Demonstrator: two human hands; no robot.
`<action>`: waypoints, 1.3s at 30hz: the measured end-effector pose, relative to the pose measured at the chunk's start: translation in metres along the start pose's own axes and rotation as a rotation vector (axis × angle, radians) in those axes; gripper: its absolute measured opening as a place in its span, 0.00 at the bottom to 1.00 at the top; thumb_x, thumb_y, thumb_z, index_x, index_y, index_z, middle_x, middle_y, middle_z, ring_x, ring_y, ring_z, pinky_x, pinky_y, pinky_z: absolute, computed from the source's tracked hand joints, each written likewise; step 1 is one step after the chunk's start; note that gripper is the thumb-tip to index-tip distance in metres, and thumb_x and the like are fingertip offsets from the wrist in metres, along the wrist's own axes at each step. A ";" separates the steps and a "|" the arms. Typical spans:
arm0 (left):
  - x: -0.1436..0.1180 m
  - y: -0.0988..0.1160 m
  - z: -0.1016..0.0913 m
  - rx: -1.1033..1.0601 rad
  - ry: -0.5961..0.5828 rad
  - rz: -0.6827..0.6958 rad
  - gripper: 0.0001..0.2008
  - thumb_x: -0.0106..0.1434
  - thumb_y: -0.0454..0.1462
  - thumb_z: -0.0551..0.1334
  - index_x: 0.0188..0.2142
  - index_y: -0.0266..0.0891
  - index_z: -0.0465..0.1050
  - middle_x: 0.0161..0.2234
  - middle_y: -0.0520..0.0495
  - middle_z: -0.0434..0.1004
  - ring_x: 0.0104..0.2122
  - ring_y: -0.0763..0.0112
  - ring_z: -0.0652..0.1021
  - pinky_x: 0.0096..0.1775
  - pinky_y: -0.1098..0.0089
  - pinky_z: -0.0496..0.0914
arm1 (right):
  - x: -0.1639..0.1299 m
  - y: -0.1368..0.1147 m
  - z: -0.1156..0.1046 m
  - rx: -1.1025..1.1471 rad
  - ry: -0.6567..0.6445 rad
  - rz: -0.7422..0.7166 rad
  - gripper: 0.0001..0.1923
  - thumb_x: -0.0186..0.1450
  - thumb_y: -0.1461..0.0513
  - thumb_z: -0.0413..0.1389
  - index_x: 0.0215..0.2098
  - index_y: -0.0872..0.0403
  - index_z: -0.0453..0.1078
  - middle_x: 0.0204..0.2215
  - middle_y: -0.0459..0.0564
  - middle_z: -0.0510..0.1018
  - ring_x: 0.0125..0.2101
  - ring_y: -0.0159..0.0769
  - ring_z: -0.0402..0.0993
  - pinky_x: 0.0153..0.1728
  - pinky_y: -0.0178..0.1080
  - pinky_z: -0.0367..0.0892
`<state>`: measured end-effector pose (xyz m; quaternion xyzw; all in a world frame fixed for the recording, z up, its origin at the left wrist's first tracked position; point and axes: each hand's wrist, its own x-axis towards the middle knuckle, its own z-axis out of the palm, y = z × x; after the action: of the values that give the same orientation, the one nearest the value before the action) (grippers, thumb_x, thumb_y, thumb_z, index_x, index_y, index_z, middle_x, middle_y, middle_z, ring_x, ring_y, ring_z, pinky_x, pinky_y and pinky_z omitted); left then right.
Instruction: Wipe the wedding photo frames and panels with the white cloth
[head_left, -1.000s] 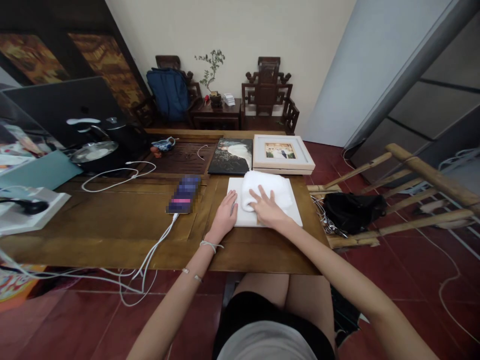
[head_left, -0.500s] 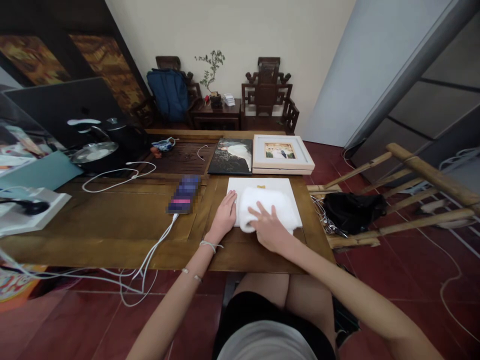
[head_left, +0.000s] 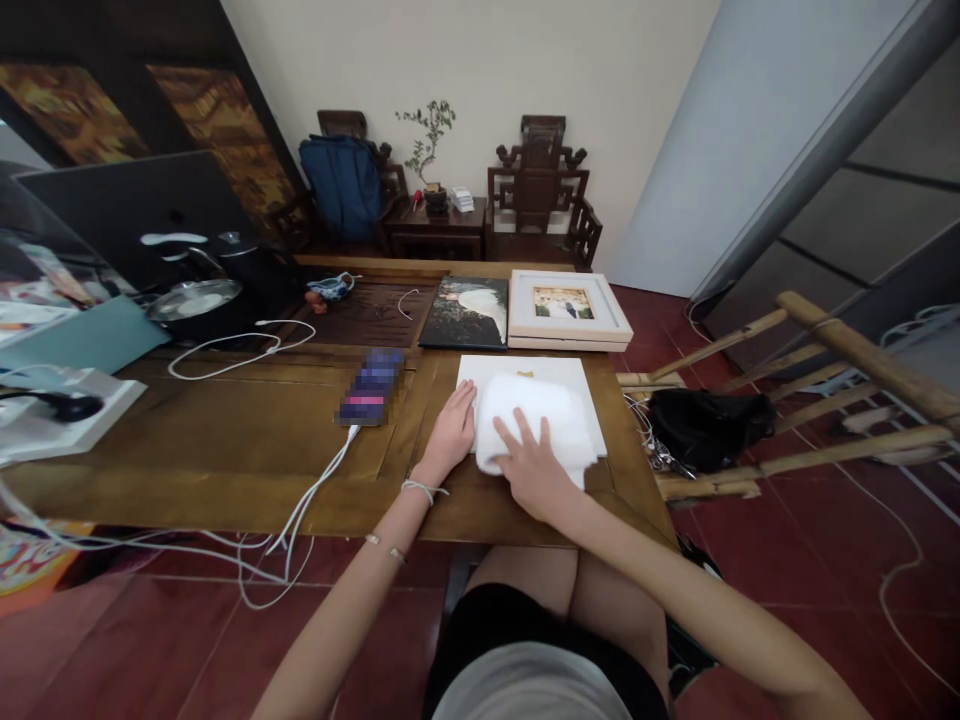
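Note:
On the wooden table lies a flat white panel with a small gold-coloured piece near its far edge. A folded white cloth, fluffy like a towel, covers much of it and overhangs the near edge. Spread over the cloth, my right hand presses down with its fingers apart; its thumb is by the cloth's left edge. My left hand rests flat along the panel's left side, fingers stretched out. Beyond the panel are a dark picture of a white dress and a pale-framed photo.
A phone with a charging cable lies left of my hands. Farther left stand a power strip, a lidded pot and a monitor. Right of the table, a bamboo rack holds a black bag.
My right hand has slid slightly toward me and left, and the cloth's near edge now hangs farther over the panel. My left hand stays at the panel's side. The view has shifted slightly.

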<state>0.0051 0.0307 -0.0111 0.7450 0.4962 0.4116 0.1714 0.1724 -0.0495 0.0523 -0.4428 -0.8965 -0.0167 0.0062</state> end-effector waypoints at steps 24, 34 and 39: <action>0.003 0.007 -0.014 -0.475 0.279 -0.215 0.26 0.69 0.47 0.42 0.58 0.36 0.63 0.59 0.41 0.63 0.60 0.63 0.63 0.61 0.59 0.54 | 0.023 -0.010 -0.018 0.059 -0.095 -0.259 0.18 0.62 0.68 0.46 0.43 0.56 0.74 0.62 0.55 0.57 0.62 0.62 0.42 0.55 0.69 0.43; -0.001 0.008 0.001 -0.085 0.030 -0.064 0.21 0.68 0.40 0.46 0.54 0.31 0.66 0.58 0.36 0.64 0.60 0.61 0.63 0.61 0.56 0.55 | 0.033 0.049 -0.036 0.185 -0.110 0.057 0.23 0.56 0.72 0.44 0.45 0.56 0.72 0.54 0.60 0.68 0.59 0.52 0.55 0.54 0.67 0.45; 0.000 0.003 0.000 0.024 0.010 0.005 0.18 0.65 0.35 0.51 0.52 0.32 0.68 0.56 0.36 0.67 0.59 0.57 0.64 0.60 0.54 0.58 | 0.095 0.056 -0.034 0.275 -0.069 0.201 0.24 0.58 0.70 0.44 0.49 0.52 0.71 0.49 0.62 0.72 0.50 0.53 0.67 0.50 0.69 0.49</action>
<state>0.0071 0.0296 -0.0093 0.7461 0.5002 0.4098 0.1588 0.1590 0.0592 0.0904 -0.5255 -0.8412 0.1218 0.0376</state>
